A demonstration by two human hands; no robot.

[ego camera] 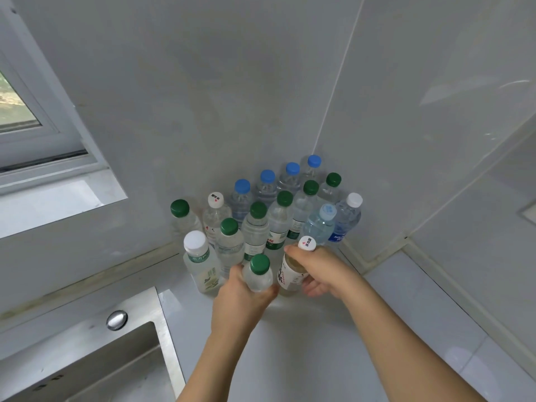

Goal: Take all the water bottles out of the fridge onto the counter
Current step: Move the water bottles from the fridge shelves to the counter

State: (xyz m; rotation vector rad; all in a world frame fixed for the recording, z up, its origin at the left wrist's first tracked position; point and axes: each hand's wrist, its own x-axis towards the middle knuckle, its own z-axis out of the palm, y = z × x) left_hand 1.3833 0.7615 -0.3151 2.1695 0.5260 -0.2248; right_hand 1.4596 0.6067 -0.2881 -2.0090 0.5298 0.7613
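Two hands meet at the near edge of a cluster of water bottles [278,216] standing upright in the corner of the white desk [304,343]. Left hand [240,297]: fingers curled round a green-capped bottle [258,274]. Right hand [322,268]: fingers wrapped round a white-capped bottle [291,274] with a red-and-white label. Both held bottles touch each other, just in front of the cluster. Left of the left hand lies a steel sink [87,358]; above it, a window [26,111].

The head camera looks steeply down, close over the counter [319,343] corner, facing the tiled wall [203,97]
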